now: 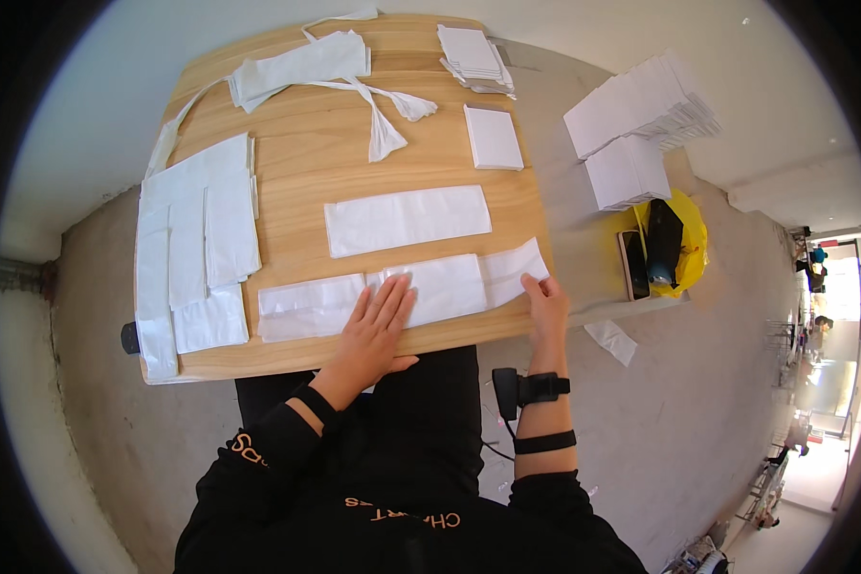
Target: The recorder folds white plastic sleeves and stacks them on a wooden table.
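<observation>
A long white plastic bag (311,308) lies across the near edge of the wooden table, with a brighter white rectangle in its middle, either inside or on top; I cannot tell which. My left hand (381,323) rests flat on it, fingers stretched out. At the bag's right end, my right hand (545,304) pinches the corner between thumb and fingers, and that end lifts slightly. Just beyond lies a flat white rectangular packet (407,220), touched by neither hand.
Stacked white bags (206,220) cover the table's left side. At the far side lies a bundle of white strips (306,67). White card stacks (493,139) stand at right; taller stacks (627,172), a phone (633,263) and a yellow bag (691,244) occupy a grey surface.
</observation>
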Tool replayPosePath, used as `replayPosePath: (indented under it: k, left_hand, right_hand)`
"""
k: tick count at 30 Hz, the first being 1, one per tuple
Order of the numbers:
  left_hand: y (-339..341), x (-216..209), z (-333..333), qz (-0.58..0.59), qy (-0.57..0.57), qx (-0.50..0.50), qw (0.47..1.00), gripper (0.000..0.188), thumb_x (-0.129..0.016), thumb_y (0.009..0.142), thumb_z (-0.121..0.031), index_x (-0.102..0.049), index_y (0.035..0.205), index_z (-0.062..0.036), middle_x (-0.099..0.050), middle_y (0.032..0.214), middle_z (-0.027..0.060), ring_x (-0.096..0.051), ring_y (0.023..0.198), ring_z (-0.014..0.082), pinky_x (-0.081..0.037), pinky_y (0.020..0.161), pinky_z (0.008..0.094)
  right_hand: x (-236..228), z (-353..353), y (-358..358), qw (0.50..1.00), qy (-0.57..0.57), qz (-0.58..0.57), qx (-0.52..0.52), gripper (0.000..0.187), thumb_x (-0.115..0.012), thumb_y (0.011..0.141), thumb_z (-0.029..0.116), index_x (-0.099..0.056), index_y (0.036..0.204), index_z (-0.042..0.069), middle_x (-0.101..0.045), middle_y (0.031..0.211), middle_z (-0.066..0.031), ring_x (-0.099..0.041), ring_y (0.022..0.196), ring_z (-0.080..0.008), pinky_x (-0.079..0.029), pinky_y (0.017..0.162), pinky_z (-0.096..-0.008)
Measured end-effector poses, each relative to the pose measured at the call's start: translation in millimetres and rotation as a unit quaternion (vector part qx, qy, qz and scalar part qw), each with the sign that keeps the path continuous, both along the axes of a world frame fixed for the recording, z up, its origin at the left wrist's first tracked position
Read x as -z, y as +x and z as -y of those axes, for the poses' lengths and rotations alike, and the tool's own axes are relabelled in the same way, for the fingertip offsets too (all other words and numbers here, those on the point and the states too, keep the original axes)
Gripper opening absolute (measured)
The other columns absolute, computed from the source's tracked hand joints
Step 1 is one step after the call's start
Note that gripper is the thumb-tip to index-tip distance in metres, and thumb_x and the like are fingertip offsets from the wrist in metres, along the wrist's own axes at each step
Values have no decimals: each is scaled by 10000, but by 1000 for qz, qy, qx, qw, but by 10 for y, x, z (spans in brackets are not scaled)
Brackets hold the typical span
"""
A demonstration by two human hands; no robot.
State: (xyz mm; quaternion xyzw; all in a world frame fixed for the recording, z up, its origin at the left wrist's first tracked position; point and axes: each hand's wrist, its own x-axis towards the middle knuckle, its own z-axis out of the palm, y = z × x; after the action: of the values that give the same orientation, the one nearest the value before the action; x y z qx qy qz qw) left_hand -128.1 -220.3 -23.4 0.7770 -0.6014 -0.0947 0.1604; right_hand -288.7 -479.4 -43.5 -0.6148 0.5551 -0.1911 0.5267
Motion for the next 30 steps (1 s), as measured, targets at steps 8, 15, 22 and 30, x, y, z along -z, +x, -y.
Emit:
replayPosePath:
  k: [8, 15, 22, 30]
  left_hand:
    - [27, -7, 6, -12, -25, -10, 1000, 935, -714, 759, -459, -304, 1452, 15, -256, 1533, 198, -243, 1427, 330, -217, 1149, 473]
    - [-68, -228, 175, -632, -172, -190, 732, 507, -515, 990, -294, -412, 1402, -18, -502, 1306, 141, -505, 1178, 235, -383, 1021, 339]
    - [66, -176, 190, -590, -100, -200, 776, 416, -513, 999, -292, -534, 1292, 2, -539, 1195, 78, -510, 1051, 142, -391, 954, 265]
    - [87, -66, 174, -600, -85, -237, 759, 404, -547, 984, -305, -576, 1238, 8, -571, 1111, 56, -508, 1043, 126, -391, 938, 260]
  right_hand:
    - [-543, -832, 339, 934, -339, 60, -93, 170, -712, 823, 110, -664, 952, 11, -602, 952, -69, -572, 872, -163, -460, 742, -282]
    - [-437, -1093, 445, 903, -356, 72, -232, 209, -718, 714, 42, -665, 909, 96, -570, 1011, -83, -598, 934, -260, -496, 762, -363]
    - [-290, -1077, 469, 881, -355, 59, -306, 243, -721, 705, 47, -654, 935, 90, -570, 1005, -89, -591, 950, -269, -495, 783, -370]
    - [-246, -799, 342, 913, -338, 72, -217, 215, -689, 791, 63, -650, 1003, 69, -562, 998, -116, -581, 913, -283, -481, 769, -368]
